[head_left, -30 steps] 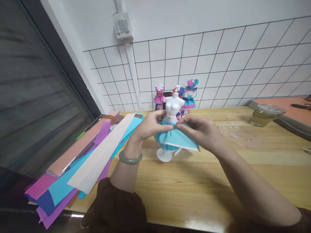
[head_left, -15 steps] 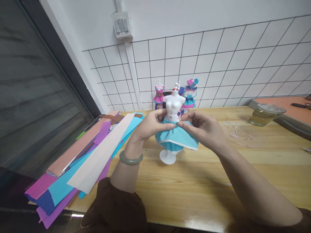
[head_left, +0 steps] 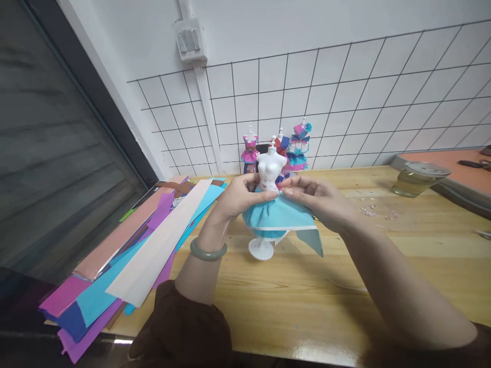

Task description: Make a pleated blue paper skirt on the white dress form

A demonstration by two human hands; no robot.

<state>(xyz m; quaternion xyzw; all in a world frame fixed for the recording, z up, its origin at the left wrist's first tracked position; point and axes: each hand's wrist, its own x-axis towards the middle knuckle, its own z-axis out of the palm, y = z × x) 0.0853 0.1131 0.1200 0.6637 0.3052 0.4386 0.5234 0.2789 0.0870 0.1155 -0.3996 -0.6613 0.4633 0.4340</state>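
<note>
A small white mannequin [head_left: 270, 168] stands on a round base on the wooden table [head_left: 291, 291]. A turquoise paper skirt [head_left: 278, 217] with a white edge is gathered around its waist. My left hand [head_left: 240, 197] pinches the skirt at the waist from the left. My right hand [head_left: 320, 202] pinches the same waistline from the right, fingertips almost meeting the left ones. A loose end of the paper hangs down at the right, below my right hand. A green bangle [head_left: 207, 250] sits on my left wrist.
Long coloured paper sheets [head_left: 126, 255] lie stacked at the table's left. Three dressed mini mannequins [head_left: 291, 148] stand behind by the wire grid wall. A lidded glass jar [head_left: 418, 179] and an orange tray [head_left: 456, 176] are at the right; small clear bits lie near them.
The loose right end of the turquoise paper has dropped lower and hangs free. Both hands shifted slightly up along the waist, and the view moved a little.
</note>
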